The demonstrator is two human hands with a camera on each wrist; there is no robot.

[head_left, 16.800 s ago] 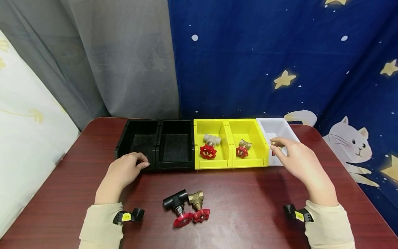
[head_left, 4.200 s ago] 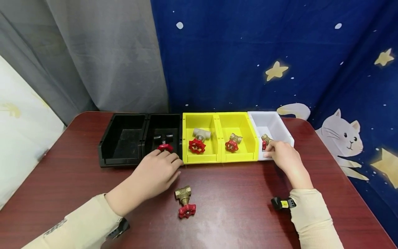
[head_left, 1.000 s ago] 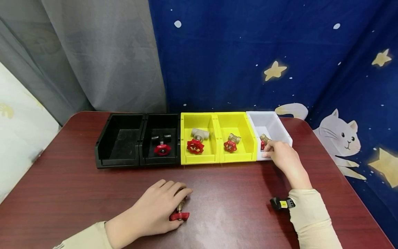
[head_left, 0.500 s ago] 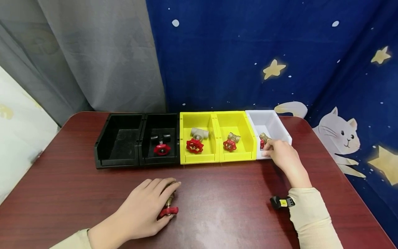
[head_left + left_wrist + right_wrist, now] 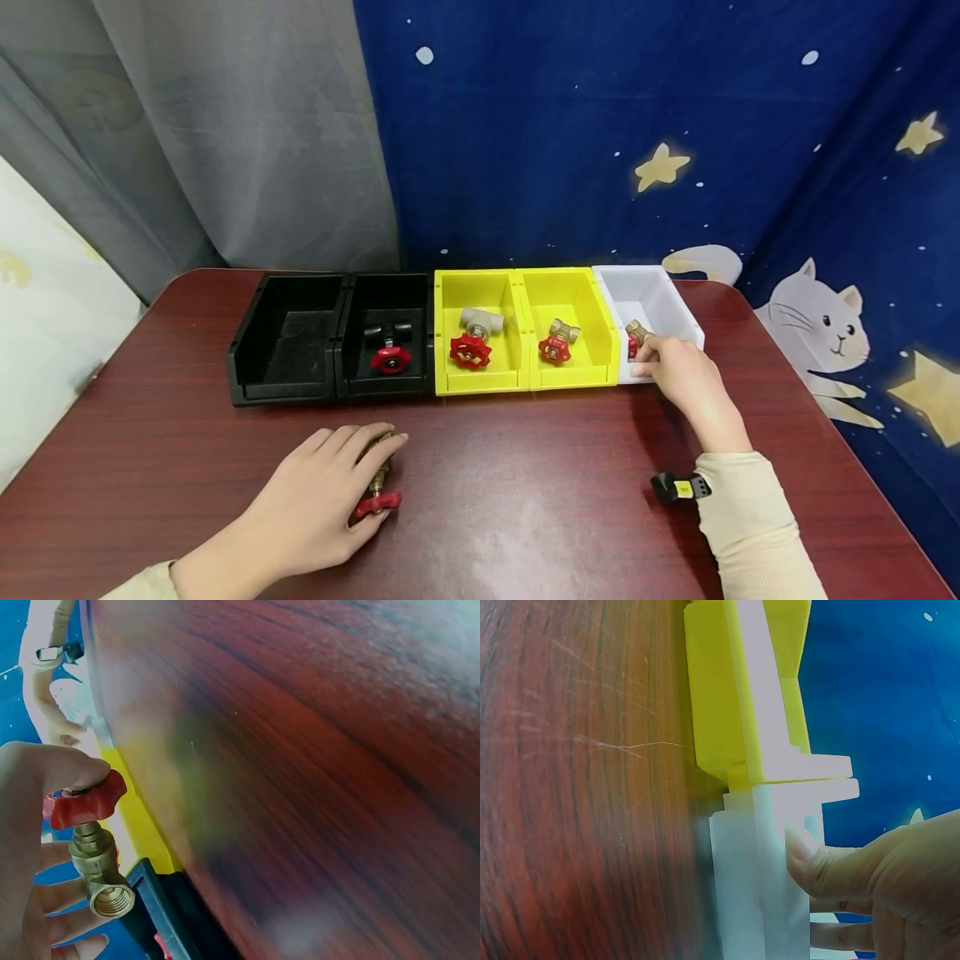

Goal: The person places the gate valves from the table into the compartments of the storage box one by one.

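My left hand (image 5: 300,500) grips a brass valve (image 5: 379,478) with a red handwheel, in front of the black bins. In the left wrist view, the thumb presses the red handwheel (image 5: 84,804) and the fingers reach behind the brass body (image 5: 96,862), its threaded opening showing. My right hand (image 5: 686,379) pinches the front rim of the white bin (image 5: 660,296), thumb outside and fingers inside, as the right wrist view shows. Inside that bin lies another brass valve (image 5: 637,331) with a red wheel, partly hidden by the fingers.
A row of bins lines the table's back. The leftmost black bin (image 5: 288,390) shows a bare floor. Its black neighbour holds a black valve (image 5: 390,350), the left yellow bin a grey valve (image 5: 476,333), the right yellow bin a brass valve (image 5: 558,343). Curtains hang behind.
Over the last second my left hand has moved left with the brass valve. Earlier, the black valve went from the table into the second black bin. The right hand stays at the white bin.
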